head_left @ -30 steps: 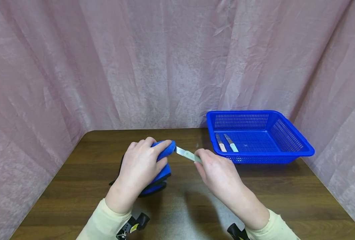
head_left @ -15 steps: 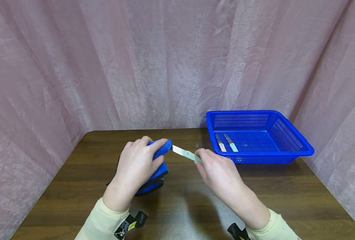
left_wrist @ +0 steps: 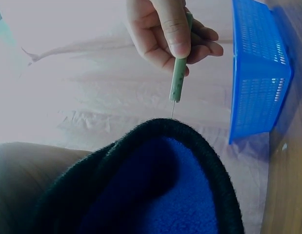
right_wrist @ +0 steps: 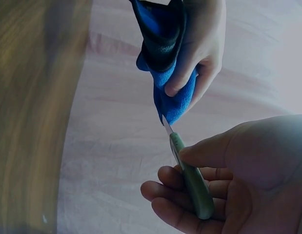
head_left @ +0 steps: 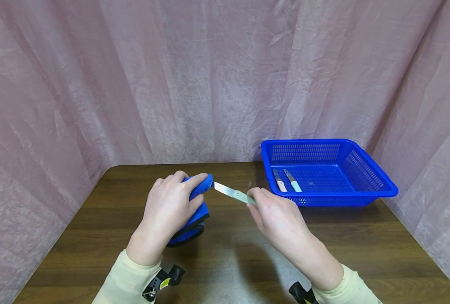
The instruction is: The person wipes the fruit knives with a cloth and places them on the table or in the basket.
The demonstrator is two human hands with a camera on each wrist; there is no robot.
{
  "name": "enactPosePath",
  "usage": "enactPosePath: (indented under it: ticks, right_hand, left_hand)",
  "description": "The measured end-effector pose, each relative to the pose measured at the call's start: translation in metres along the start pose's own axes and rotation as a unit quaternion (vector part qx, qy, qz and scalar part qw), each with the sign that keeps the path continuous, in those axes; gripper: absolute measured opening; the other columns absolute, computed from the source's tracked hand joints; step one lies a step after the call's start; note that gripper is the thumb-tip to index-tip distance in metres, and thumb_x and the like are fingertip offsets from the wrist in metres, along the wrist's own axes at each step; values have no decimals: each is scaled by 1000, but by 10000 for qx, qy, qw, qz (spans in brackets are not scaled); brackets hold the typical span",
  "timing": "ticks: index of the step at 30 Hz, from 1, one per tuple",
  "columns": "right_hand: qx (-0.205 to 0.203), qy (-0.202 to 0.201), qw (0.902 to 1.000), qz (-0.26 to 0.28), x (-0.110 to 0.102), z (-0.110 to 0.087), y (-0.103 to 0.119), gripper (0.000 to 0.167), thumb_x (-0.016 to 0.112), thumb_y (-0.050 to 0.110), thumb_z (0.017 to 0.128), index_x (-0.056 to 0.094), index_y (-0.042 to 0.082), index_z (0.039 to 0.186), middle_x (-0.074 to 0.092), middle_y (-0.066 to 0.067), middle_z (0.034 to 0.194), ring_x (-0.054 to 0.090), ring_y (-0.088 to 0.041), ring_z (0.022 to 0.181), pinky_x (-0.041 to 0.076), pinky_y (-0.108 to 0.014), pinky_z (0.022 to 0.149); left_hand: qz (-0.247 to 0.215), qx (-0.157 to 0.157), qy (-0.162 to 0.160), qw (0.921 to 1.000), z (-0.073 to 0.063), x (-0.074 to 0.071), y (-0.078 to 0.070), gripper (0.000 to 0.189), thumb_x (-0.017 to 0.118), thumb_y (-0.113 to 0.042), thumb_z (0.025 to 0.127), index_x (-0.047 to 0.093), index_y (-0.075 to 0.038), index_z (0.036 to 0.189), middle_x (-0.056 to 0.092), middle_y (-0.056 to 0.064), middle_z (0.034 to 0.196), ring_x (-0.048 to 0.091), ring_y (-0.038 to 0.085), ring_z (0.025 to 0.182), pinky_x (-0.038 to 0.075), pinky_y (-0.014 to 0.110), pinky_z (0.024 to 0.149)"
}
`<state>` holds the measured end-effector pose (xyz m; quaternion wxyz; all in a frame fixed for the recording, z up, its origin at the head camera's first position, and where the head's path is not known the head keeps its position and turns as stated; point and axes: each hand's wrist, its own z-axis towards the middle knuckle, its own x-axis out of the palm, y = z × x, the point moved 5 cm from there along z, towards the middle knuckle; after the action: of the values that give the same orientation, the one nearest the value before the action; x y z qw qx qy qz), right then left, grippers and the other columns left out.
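Observation:
A knife [head_left: 240, 196] with a pale green handle is held by my right hand [head_left: 282, 219], thumb on one side of the handle and fingers on the other, as the right wrist view shows. Its blade points left into a fold of a blue cloth [head_left: 195, 219] with black edging. My left hand [head_left: 167, 207] grips that cloth around the blade's front part, so the tip is hidden. In the left wrist view the black-edged cloth [left_wrist: 190, 195] fills the lower part, with the knife handle [left_wrist: 177, 80] beyond it. Both hands are above the wooden table.
To the right stands a blue plastic basket [head_left: 329, 200] with perforated walls. Inside it lie a knife with a pink handle [head_left: 282, 186] and one with a pale mint handle [head_left: 295, 186]. A pink curtain [head_left: 209, 84] hangs behind the wooden table [head_left: 95, 236].
My left hand and the cloth have slid left along the blade, and more of the metal shows. The right hand with the knife has stayed almost still.

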<state>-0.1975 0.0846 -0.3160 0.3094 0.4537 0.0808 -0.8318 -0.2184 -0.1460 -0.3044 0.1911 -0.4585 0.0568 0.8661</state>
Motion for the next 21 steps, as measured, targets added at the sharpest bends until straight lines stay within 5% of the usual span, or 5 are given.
enactPosePath:
  ticks: [11,21]
  right_hand:
    - [-4,27,10000,-46,0,0,-1,21,86,9,96,72,7,111,68,3,86,53,-11,60,48,-33,50]
    - [53,72,9999,-58,0,0,-1,21,87,10,96,72,6,111,68,3,85,52,-10,59,47,-32,50]
  left_hand:
    - [-20,-23,-83,10000,-1,-2,-1,46,79,-17,92,79,-25,137,76,10,103,71,30,89,55,51,79]
    - [-31,550,-402,9977,-4,-5,-24,44,84,-18,89,81,-23,133,74,8,99,71,28,81,56,48,74]
